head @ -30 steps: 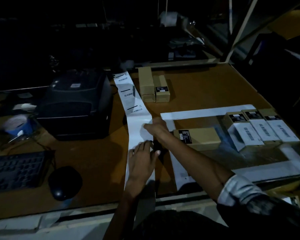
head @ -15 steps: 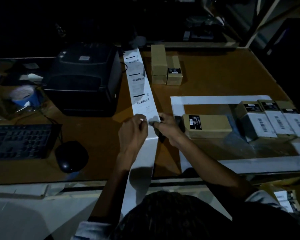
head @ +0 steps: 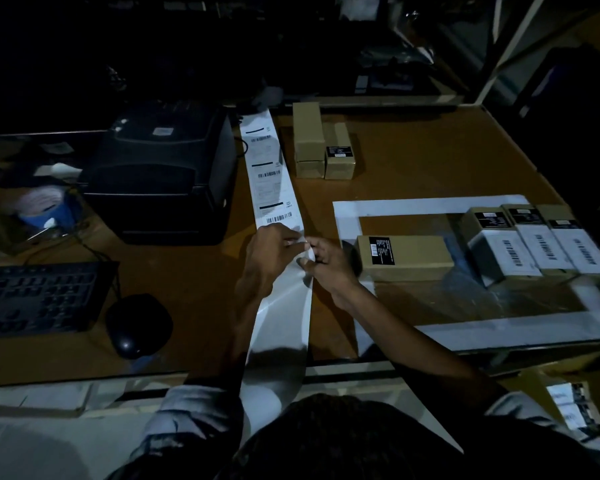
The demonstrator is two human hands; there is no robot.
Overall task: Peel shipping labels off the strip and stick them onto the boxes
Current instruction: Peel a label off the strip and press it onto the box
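Pinning the strip (head: 274,188) flat with my left hand (head: 267,254) keeps the backing from lifting while my right hand (head: 326,261) pinches the label corner (head: 307,252) curling up between them. Just right of that hand waits the bare box (head: 404,256), so it's a short carry. Brown table (head: 430,161), dim room, printer (head: 160,174) beyond my left hand

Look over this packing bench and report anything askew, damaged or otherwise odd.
Nothing looks damaged or spilled. The label strip runs slightly slanted across the table and its bare backing hangs over the front edge, which fits peeling. The left hand and right hand pinch a label corner there. Dim light hides the far background.
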